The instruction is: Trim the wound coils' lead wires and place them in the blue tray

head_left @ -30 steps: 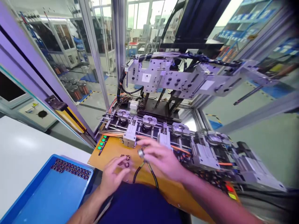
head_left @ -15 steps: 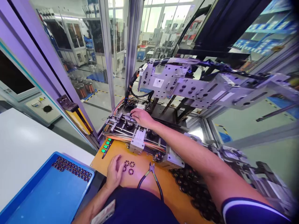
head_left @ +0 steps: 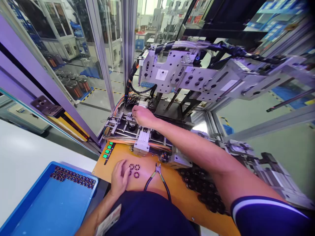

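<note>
My right hand [head_left: 141, 116] reaches far forward into the machine, fingers curled down on the leftmost round fixture [head_left: 130, 118] of the winding station; what it grips is hidden under the fingers. My left hand [head_left: 118, 178] rests on the orange work plate [head_left: 118, 157], fingers loosely curled beside three small copper-wound ring coils [head_left: 134, 169]. A pair of black-handled cutters [head_left: 157, 177] lies on the plate just right of the coils.
A blue tray [head_left: 44, 203] with a row of several coils [head_left: 71, 177] sits at the lower left. Green buttons [head_left: 107, 151] line the plate's left edge. A pile of dark coils [head_left: 204, 188] lies under my right arm. A grey perforated machine head [head_left: 187, 77] hangs above the fixtures.
One second ago my right hand held a small part above the cutters near the plate; it has since stretched forward onto the leftmost fixture. The left hand has stayed by the three coils.
</note>
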A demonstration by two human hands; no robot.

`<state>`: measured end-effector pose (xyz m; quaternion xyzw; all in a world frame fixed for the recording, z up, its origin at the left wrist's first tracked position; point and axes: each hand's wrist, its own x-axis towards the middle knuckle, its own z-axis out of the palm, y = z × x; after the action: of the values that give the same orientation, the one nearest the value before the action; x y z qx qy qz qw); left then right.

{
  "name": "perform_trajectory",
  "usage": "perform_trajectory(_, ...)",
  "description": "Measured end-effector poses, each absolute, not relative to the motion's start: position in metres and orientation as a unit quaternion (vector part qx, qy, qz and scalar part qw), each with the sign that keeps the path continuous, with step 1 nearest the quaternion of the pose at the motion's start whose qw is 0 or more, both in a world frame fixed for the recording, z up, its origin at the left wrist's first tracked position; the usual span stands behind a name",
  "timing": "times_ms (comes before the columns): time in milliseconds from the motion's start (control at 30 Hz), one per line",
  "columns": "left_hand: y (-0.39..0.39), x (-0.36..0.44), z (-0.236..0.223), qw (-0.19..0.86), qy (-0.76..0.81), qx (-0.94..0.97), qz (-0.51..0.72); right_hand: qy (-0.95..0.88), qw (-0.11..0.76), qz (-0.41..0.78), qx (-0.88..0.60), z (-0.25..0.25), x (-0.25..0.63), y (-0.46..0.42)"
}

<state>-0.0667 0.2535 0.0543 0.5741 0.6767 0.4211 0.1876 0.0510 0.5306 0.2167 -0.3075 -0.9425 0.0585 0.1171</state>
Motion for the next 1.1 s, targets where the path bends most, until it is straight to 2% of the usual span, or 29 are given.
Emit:
perform_trajectory(433, 0.255, -0.065, 0.056, 0.144, 0.676, 0.588, 0.420, -0.957, 0.134, 0.064, -0.248, 0.209, 0.075, 0.511)
perform_trajectory(567, 0.251, -0.066, 0.063, 0.096, 0.669, 0.608, 0.416, -0.947, 0.198, 0.064, -0.246, 0.219, 0.082, 0.503)
perform_trajectory(733, 0.277, -0.091, 0.110, 0.006, 0.653, 0.643, 0.400, -0.897, 0.342, 0.031, -0.278, 0.243, 0.130, 0.438)
perform_trajectory(900, 0.372, -0.104, 0.180, -0.015, 0.594, 0.745, 0.303, -0.849, 0.452, -0.001, -0.275, 0.254, 0.190, 0.351)
perform_trajectory(1000, 0.419, -0.095, 0.201, -0.019, 0.569, 0.785, 0.243, -0.821, 0.467, -0.031, -0.327, 0.247, 0.228, 0.309)
perform_trajectory(1100, 0.435, -0.083, 0.204, -0.025, 0.567, 0.798, 0.203, -0.776, 0.458, -0.042, -0.431, 0.217, 0.272, 0.268)
